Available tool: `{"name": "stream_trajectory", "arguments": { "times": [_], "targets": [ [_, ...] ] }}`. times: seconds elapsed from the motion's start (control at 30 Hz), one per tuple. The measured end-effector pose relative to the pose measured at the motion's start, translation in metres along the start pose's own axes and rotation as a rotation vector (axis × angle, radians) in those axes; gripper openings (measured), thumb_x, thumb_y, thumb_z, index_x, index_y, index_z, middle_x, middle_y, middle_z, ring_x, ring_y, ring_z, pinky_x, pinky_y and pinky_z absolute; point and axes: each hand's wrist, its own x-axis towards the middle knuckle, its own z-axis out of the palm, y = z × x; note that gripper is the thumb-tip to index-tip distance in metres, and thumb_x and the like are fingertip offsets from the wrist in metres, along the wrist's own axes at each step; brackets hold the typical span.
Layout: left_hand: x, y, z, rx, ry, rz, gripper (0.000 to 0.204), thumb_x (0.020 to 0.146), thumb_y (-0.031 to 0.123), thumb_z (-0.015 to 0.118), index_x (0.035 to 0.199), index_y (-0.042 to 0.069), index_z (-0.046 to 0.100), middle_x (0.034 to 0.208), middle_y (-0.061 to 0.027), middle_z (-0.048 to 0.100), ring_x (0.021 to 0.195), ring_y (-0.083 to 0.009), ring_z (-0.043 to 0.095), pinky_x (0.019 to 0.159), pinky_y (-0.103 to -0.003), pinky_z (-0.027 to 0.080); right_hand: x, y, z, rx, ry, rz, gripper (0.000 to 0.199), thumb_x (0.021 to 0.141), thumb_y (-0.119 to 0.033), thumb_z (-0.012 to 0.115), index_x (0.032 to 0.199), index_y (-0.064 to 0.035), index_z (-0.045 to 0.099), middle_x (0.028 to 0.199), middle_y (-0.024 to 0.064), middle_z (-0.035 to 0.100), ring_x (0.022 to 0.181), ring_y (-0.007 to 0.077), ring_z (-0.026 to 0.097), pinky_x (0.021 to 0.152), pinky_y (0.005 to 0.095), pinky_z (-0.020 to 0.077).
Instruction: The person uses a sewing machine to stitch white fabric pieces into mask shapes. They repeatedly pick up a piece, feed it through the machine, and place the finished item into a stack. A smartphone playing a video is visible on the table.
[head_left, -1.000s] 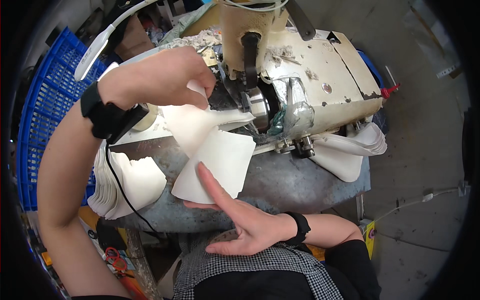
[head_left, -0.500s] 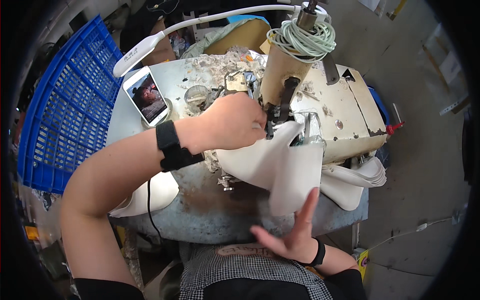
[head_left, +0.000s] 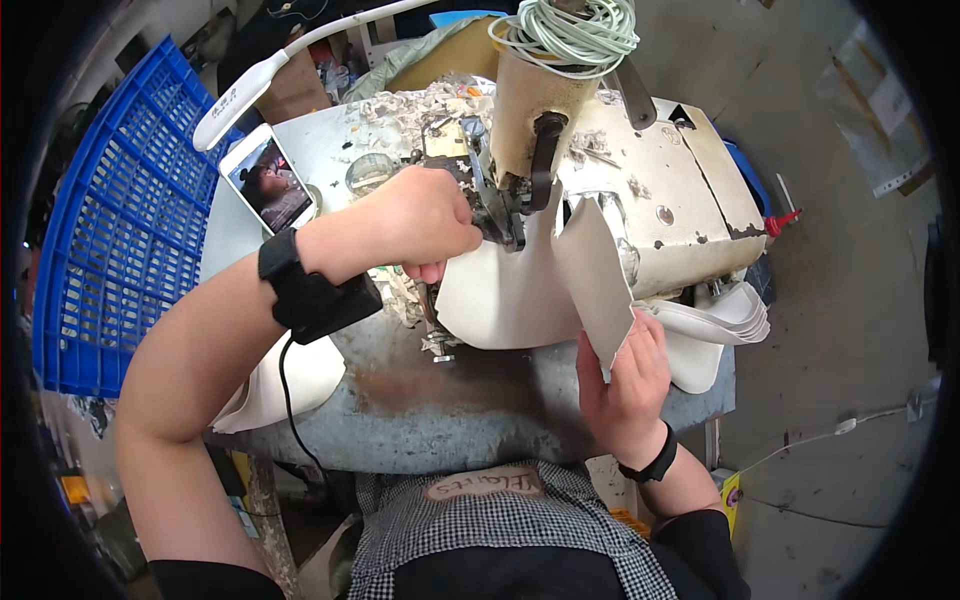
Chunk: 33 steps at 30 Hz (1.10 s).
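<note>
A white, leather-like sheet (head_left: 505, 305) lies under the working head of a machine (head_left: 535, 130) and curves up into a flap on the right. My left hand (head_left: 425, 225), wearing a black wrist device, is curled closed at the sheet's left edge, just left of the machine's foot; its fingertips are partly hidden. My right hand (head_left: 630, 380) holds the lower end of the raised flap, the thumb on the left and the fingers on the right. A dark metal foot (head_left: 508, 228) stands over the sheet between my two hands.
White pieces are stacked at the table's right (head_left: 715, 318), and another white piece (head_left: 290, 385) lies at the left. A phone (head_left: 268, 180) leans beside a blue crate (head_left: 130, 220). Scraps (head_left: 415, 110) cover the table's back. A coiled pale cable (head_left: 570, 35) tops the machine, and a lamp (head_left: 240, 100) arches over.
My left hand has moved left, away from the machine's foot. My right hand has gone from open below the sheet to gripping its flap, which now stands more upright. The whole view has shifted slightly.
</note>
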Motion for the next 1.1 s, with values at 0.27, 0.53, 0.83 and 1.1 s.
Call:
{"name": "stream_trajectory", "arguments": {
  "times": [0.27, 0.53, 0.83, 1.1],
  "targets": [
    [0.002, -0.009, 0.007, -0.167, -0.018, 0.014, 0.03, 0.086, 0.019, 0.059, 0.075, -0.008, 0.065, 0.061, -0.0125, 0.065, 0.051, -0.0162, 0.065, 0.046, -0.027, 0.053, 0.026, 0.002, -0.012, -0.12, 0.007, -0.037, 0.039, 0.068, 0.005, 0.061, 0.107, 0.001, 0.063, 0.099, 0.0128, 0.064, 0.088, 0.0285, 0.062, 0.089, 0.043, 0.0459],
    [-0.005, 0.005, 0.016, -0.052, -0.045, 0.046, 0.032, 0.09, 0.018, 0.055, 0.076, -0.009, 0.066, 0.063, -0.0116, 0.066, 0.052, -0.016, 0.065, 0.048, -0.026, 0.053, 0.056, 0.016, -0.021, -0.365, 0.08, -0.205, 0.025, 0.07, -0.002, 0.065, 0.094, -0.0065, 0.068, 0.097, 0.0075, 0.065, 0.094, 0.0252, 0.061, 0.092, 0.0419, 0.0444],
    [-0.031, 0.009, 0.06, -0.314, -0.392, 0.091, 0.055, 0.093, 0.037, 0.058, 0.122, -0.01, 0.053, 0.088, -0.0152, 0.066, 0.063, -0.0136, 0.065, 0.054, -0.024, 0.053, 0.056, 0.017, -0.063, -0.366, 0.184, -0.128, 0.021, 0.062, 0.003, 0.072, 0.081, -0.0034, 0.065, 0.078, 0.0084, 0.06, 0.071, 0.0259, 0.057, 0.063, 0.0326, 0.0466],
    [-0.049, -0.023, 0.061, -0.822, -0.264, 0.162, 0.025, 0.095, 0.027, 0.057, 0.092, 0.002, 0.054, 0.075, -0.0027, 0.061, 0.057, -0.0081, 0.06, 0.047, -0.02, 0.046, -0.009, -0.056, -0.086, 0.075, 0.012, 0.373, 0.014, 0.072, 0.004, 0.069, 0.085, 0.0006, 0.066, 0.077, 0.0124, 0.066, 0.064, 0.0264, 0.066, 0.059, 0.033, 0.0528]
  ]
}}
